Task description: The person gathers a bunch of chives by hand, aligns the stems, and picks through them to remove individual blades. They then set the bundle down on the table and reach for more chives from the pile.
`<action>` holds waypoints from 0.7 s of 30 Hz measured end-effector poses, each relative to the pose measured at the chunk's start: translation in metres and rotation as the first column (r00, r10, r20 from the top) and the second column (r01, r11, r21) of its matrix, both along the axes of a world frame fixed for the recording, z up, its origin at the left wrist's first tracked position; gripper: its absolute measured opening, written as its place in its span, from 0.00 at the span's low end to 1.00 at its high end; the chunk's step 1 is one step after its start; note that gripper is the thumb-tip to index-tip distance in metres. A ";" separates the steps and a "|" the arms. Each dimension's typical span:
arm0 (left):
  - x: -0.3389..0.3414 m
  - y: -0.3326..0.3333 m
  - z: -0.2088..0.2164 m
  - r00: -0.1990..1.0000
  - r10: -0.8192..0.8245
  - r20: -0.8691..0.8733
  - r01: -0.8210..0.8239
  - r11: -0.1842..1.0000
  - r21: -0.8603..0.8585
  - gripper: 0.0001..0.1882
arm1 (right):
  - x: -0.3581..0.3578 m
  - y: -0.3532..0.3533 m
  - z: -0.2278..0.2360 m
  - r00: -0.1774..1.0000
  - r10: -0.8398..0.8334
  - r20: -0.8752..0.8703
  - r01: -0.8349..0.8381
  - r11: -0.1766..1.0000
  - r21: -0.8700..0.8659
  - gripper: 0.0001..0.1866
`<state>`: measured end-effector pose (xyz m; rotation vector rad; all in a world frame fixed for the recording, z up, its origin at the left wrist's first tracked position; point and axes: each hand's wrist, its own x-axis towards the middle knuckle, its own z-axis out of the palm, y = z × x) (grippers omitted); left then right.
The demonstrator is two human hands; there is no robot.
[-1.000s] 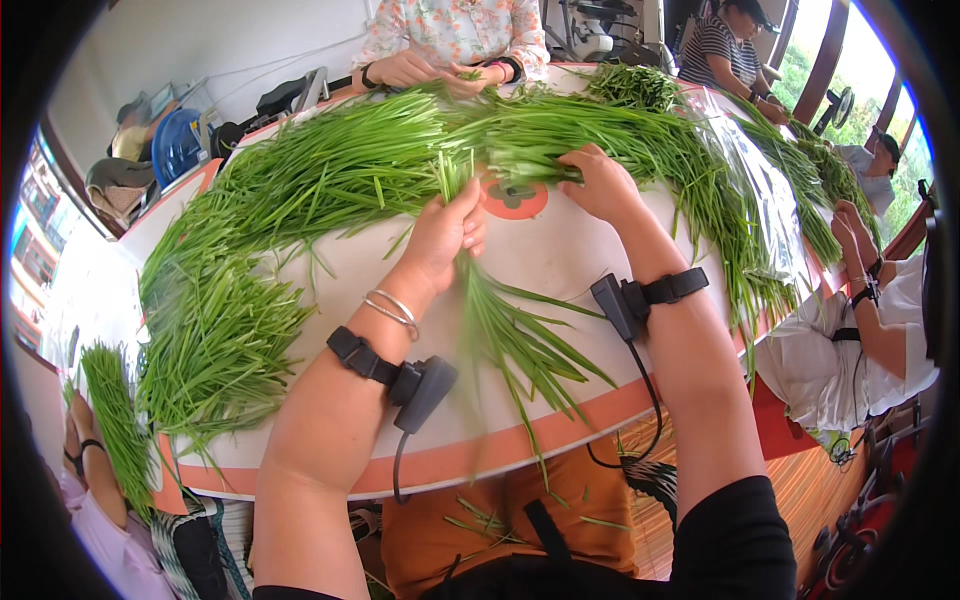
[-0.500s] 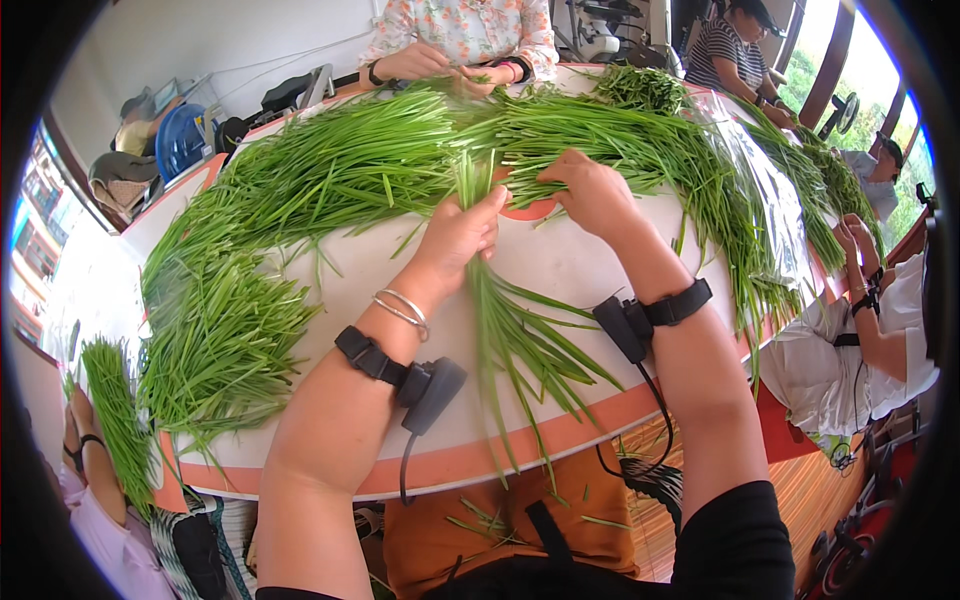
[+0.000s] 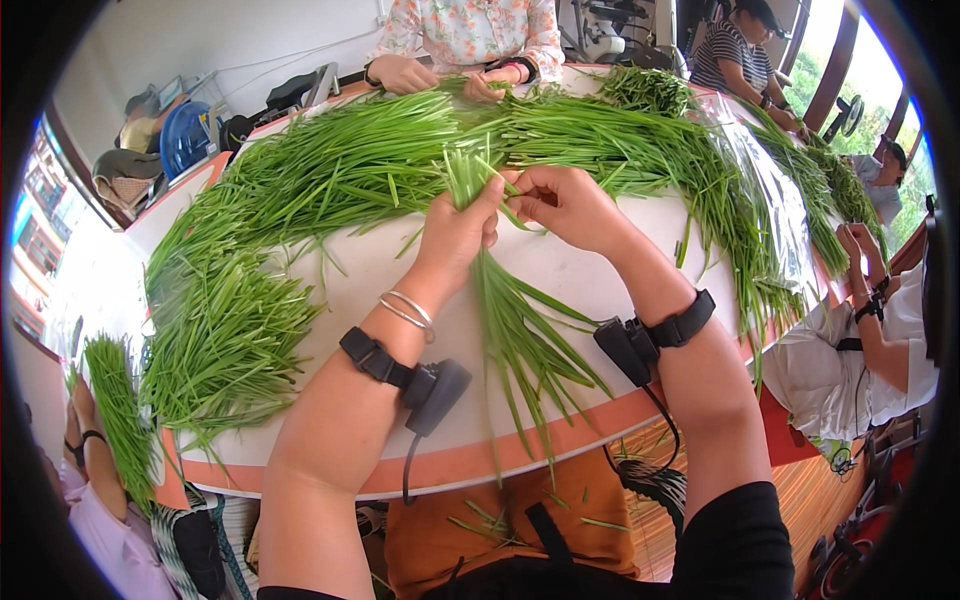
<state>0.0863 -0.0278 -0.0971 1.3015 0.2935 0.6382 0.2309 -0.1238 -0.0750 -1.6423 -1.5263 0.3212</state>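
My left hand (image 3: 455, 230) is closed round a bunch of garlic chives (image 3: 512, 325). Their pale cut ends stick up above the fist, and the long green leaves fan down over the table toward its near edge. Just to the right, my right hand (image 3: 568, 208) pinches a green chive blade (image 3: 517, 217) between thumb and fingers, close beside the left thumb. Large heaps of loose chives lie beyond my hands, one heap (image 3: 350, 150) at the far left and another heap (image 3: 590, 135) at the far right. A further pile (image 3: 225, 340) lies left of my left forearm.
The white table (image 3: 370, 262) has an orange border and curves round me. Clear plastic sheeting (image 3: 765, 190) lies at the right. Across the table a person in a floral shirt (image 3: 485, 35) handles greens; others sit along both sides. Chive scraps (image 3: 490, 520) lie on my lap.
My right hand has drawn back from the far-right heap toward my left hand and now pinches a blade beside the bunch. The left hand keeps its grip, nearly in place.
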 end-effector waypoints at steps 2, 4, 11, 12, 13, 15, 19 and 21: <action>0.002 0.001 -0.001 0.999 0.033 0.032 -0.033 0.999 -0.024 0.17 | 0.003 0.000 0.002 0.999 0.030 -0.031 -0.034 0.994 -0.106 0.08; 0.004 0.002 -0.003 0.996 0.066 0.063 -0.063 0.997 -0.048 0.17 | 0.007 -0.004 0.004 1.000 0.009 0.022 -0.005 0.988 -0.152 0.08; 0.007 0.001 -0.003 0.972 0.176 0.153 -0.166 0.983 -0.077 0.13 | 0.000 -0.009 0.014 0.964 0.078 0.252 -0.022 0.976 -0.217 0.08; 0.006 0.003 -0.004 0.972 0.179 0.150 -0.169 0.982 -0.080 0.13 | 0.002 -0.008 0.012 0.965 0.081 0.250 -0.025 0.975 -0.220 0.08; 0.006 0.003 -0.002 0.971 0.152 0.186 -0.110 0.970 -0.216 0.13 | 0.007 -0.010 0.012 0.937 -0.085 0.338 0.134 0.983 -0.126 0.06; 0.003 0.001 0.003 0.974 0.000 0.224 0.067 0.954 -0.293 0.14 | 0.030 -0.011 0.007 0.853 -0.348 0.388 0.333 0.937 0.108 0.06; 0.001 0.004 0.002 0.993 -0.041 0.111 0.063 0.975 -0.211 0.15 | 0.043 -0.023 0.016 0.845 -0.400 0.354 0.355 0.916 0.188 0.07; 0.000 0.006 0.002 0.994 -0.045 0.097 0.061 0.983 -0.175 0.15 | 0.048 -0.028 0.014 0.866 -0.175 0.469 0.227 0.972 -0.055 0.08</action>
